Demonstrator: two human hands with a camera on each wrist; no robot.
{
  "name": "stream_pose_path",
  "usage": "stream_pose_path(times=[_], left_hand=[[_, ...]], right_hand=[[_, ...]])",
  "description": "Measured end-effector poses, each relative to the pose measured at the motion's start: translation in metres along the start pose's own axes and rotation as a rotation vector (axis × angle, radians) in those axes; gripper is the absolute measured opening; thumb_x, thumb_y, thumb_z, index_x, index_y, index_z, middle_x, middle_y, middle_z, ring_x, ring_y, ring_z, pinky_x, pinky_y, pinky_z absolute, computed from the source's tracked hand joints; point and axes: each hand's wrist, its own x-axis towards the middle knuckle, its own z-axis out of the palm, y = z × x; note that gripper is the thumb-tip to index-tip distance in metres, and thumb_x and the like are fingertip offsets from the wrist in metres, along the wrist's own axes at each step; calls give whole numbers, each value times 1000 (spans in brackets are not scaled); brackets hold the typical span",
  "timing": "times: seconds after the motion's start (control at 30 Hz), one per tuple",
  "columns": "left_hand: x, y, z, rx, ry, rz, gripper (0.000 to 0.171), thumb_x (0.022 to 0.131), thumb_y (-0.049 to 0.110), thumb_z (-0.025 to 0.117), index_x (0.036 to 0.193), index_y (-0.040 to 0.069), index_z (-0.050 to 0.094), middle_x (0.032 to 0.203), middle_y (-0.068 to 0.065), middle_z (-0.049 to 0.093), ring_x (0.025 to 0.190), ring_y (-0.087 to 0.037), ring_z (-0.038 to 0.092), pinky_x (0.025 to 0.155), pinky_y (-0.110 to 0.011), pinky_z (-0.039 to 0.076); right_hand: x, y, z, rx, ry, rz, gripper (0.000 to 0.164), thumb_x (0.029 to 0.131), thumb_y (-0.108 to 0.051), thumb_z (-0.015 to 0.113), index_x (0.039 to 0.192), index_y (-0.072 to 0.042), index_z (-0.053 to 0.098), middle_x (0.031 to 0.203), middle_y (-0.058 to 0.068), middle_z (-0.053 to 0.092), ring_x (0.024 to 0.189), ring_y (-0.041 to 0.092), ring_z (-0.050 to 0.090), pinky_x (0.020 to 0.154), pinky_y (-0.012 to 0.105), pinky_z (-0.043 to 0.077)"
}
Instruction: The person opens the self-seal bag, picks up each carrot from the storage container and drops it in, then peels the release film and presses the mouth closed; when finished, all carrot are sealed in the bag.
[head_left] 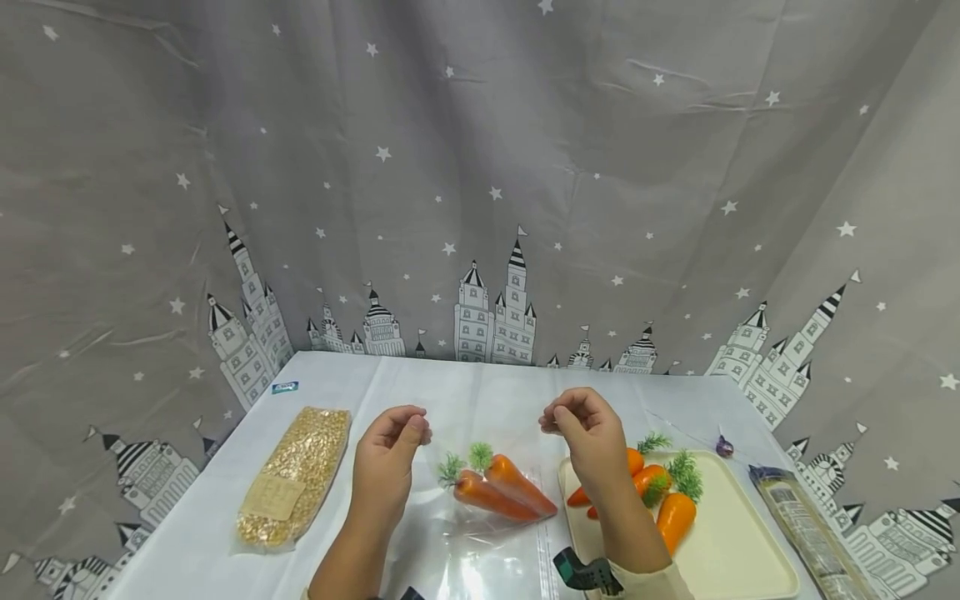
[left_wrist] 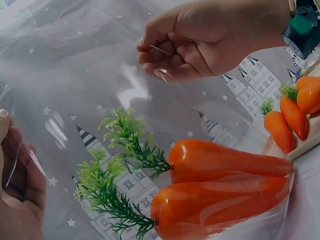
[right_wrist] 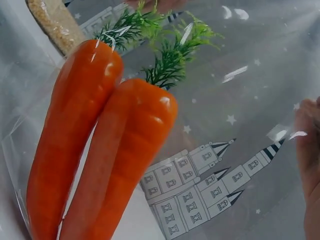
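Dark strap (head_left: pixel 585 573) on the right wrist, nearest. Right hand (head_left: pixel 592 437) and left hand (head_left: pixel 386 454) raised over the worktop (head_left: pixel 442 375), well apart; fingers of each curled, thumb and fingertips pinching film at the upper sides of a clear bag (left_wrist: pixel 55 130). Bag stretched between them, above the middle of the worktop; whether its bottom touches, cannot tell. Inside, two carrots (head_left: pixel 491 496) lie side by side, touching. Long axes near parallel, slanting: leafy tops (head_left: pixel 481 455) toward the left and far edge, tips converging toward the right and near edge, at the bag's corner. Along the worktop's right side, a cream tray (head_left: pixel 738 533); several more carrots (head_left: pixel 677 517) in its left half. Beyond its right rim, a long package (head_left: pixel 810 533). By the left edge, a bag of yellow grains (head_left: pixel 315 458), labelled. Small purple object (head_left: pixel 723 447) just past the tray's far rim. Small packet (head_left: pixel 285 387) near the far left corner. Grey curtain (head_left: pixel 487 167) behind: stars, castles.
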Motion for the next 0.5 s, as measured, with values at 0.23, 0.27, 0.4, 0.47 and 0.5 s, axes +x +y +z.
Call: stream_pose_path(times=[0.23, 0.27, 0.4, 0.47, 0.5], left_hand=[[0, -2, 1, -33, 36, -4, 16, 104, 15, 67, 105, -2, 66, 89, -2, 65, 83, -14, 68, 82, -23, 59], [1, -2, 0, -41, 39, -8, 16, 103, 15, 67, 105, -2, 66, 89, -1, 65, 83, -13, 68, 82, -23, 59], [2, -3, -4, -90, 20, -10, 19, 103, 15, 67, 105, -4, 64, 89, -1, 66, 83, -13, 68, 84, -24, 60], [3, -3, -6, -113, 3, -12, 19, 103, 15, 67, 105, -4, 64, 90, -2, 66, 84, -13, 69, 85, -25, 61], [4, -3, -8, -120, -7, -12, 18, 103, 14, 67, 105, -4, 64, 90, -2, 66, 84, -14, 69, 86, -26, 61]], right_hand=[[-3, -5, 1, -45, -25, -71, 4, 103, -4, 61, 103, -3, 64, 96, 12, 68, 89, 21, 71, 87, 29, 62], [-3, -5, 0, -50, -24, -77, 4, 103, -4, 61, 103, -3, 64, 95, 11, 69, 88, 20, 71, 87, 28, 62], [-4, -7, -5, -64, -17, -135, 4, 103, -2, 61, 102, 0, 64, 92, 9, 69, 84, 16, 70, 84, 25, 62], [-4, -7, -8, -61, -27, -166, 3, 103, -1, 61, 102, 1, 63, 91, 8, 69, 83, 16, 70, 83, 25, 61], [-4, -8, -10, -66, -35, -182, 3, 103, 0, 61, 101, 1, 63, 91, 8, 68, 83, 16, 69, 83, 25, 61]])
